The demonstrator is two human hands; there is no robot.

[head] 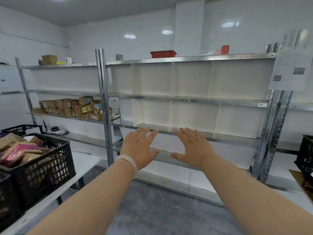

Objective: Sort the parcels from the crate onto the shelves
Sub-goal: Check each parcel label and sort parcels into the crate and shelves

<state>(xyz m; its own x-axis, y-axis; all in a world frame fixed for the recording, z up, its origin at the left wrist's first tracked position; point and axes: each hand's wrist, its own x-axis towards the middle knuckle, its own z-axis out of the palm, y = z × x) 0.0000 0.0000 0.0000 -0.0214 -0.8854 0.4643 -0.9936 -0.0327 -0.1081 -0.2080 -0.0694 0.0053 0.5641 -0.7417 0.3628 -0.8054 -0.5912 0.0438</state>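
My left hand (139,147) and my right hand (192,146) are stretched out side by side in front of me, palms down, fingers straight, holding nothing. Beyond them stands a metal shelf unit (186,100) with white dividers that form bare compartments. A black plastic crate (44,168) full of parcels sits on a white table (84,164) at my left. On top of the pile lie a pink parcel (20,150) and brown paper parcels (10,141).
A second metal rack (67,116) at the left holds several small cardboard boxes (74,106). A red basket (163,53) sits on the top shelf. More black crates stand at far left (22,128) and at the right edge (305,155). The floor is grey.
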